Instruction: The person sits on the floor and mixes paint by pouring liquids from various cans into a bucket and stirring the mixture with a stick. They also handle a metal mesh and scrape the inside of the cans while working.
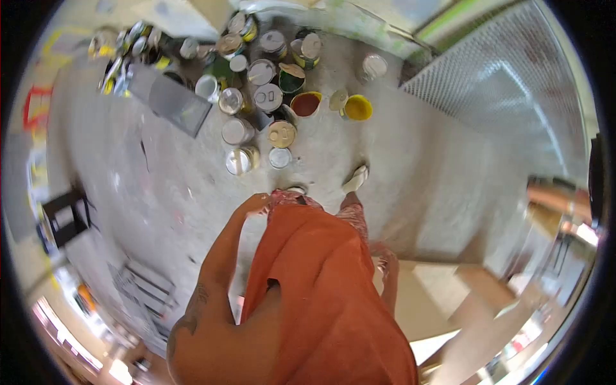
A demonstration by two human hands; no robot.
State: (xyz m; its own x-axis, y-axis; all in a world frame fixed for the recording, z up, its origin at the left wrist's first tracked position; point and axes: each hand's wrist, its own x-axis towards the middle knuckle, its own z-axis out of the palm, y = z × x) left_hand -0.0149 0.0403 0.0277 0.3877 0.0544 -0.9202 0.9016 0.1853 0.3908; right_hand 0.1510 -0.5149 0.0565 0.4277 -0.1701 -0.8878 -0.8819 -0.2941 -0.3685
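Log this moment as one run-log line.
Left hand: beside red patterned trousers | right hand: beside orange cloth top | held: nothing visible | round yellow bucket: open, on grey floor

Paint cans (267,97) stand clustered on the concrete floor (192,212) beyond the feet.

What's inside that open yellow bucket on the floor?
Inside the yellow bucket, a yellow surface shows, perhaps paint; how deep it goes and anything beneath are hidden.
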